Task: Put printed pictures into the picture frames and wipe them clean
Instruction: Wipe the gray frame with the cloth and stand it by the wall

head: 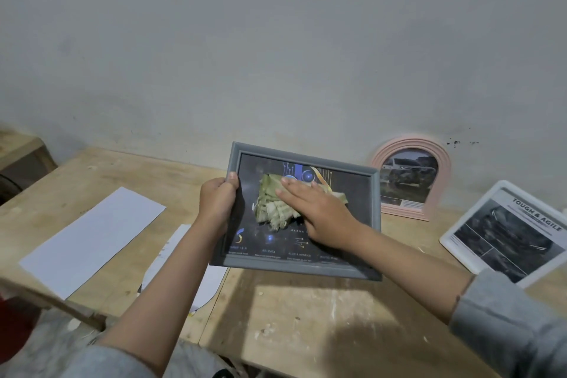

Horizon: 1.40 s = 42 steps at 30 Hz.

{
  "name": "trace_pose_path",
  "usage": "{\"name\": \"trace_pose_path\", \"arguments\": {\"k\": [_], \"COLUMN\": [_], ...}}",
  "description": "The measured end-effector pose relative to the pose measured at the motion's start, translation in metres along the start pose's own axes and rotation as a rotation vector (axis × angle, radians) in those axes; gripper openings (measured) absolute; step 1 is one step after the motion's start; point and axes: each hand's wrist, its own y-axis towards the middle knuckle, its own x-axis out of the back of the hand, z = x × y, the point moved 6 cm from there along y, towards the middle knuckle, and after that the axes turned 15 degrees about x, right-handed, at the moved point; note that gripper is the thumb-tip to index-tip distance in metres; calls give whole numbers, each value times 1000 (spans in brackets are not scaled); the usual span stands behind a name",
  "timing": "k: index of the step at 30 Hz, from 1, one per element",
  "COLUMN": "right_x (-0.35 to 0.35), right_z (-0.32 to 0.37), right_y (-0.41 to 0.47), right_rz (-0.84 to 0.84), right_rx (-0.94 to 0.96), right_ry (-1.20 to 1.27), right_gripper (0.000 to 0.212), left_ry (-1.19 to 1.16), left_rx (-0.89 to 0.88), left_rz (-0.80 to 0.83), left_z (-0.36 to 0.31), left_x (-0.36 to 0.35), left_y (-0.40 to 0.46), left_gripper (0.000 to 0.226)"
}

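A grey rectangular picture frame [375, 193] with a dark printed picture in it is held tilted above the wooden table. My left hand [217, 201] grips its left edge, thumb over the front. My right hand [319, 212] lies flat with straight fingers on a crumpled greenish cloth [271, 205], pressing it against the frame's glass. A pink arched frame [441, 156] holding a car picture leans on the wall at the back right. A white frame [460, 242] with a "Tough & Agile" car print lies at the right.
The wooden table [306, 310] runs up to a plain wall. A blank white sheet [92, 239] lies at the left. Cut paper pieces [171, 248] lie under my left forearm. A wooden block [18, 150] stands at the far left.
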Motion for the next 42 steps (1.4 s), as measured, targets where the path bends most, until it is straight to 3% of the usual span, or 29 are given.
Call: {"name": "trace_pose_path", "arguments": {"k": [10,14,16,18,22,28,30,35,42], "right_x": [-29,-21,-6,18,58,34,27,5,-5], "right_z": [57,46,27,7,-24,-26,-9,26,59], "right_y": [-34,-25,-13,5,38,39,33,9,-17], "right_rz": [143,301,261,157,-50,-61,-78,-72,15], "right_rx": [24,-130,-227,-258,-120,39,65,62,81], "right_ry": [286,627,679,593,219,-147,-151,-67,208], "right_gripper": [69,65,60,59,64,66,58,68,65], "left_ry": [-21,-24,-35,-48,-82,-143,-179,-133,-172], "left_rx": [1,-11,9,34,44,118,153,160,162], "left_rz": [-57,-66,-56,-38,27,69,62,2,-21], "left_z": [3,2,3,5,6,6,8,7,8], "left_x": [8,10,9,6,-6,-13,-10,1,8], "left_y": [11,13,14,13,8,5,5,5,12], "left_gripper": [36,38,37,35,41,42,44,36,38]}}
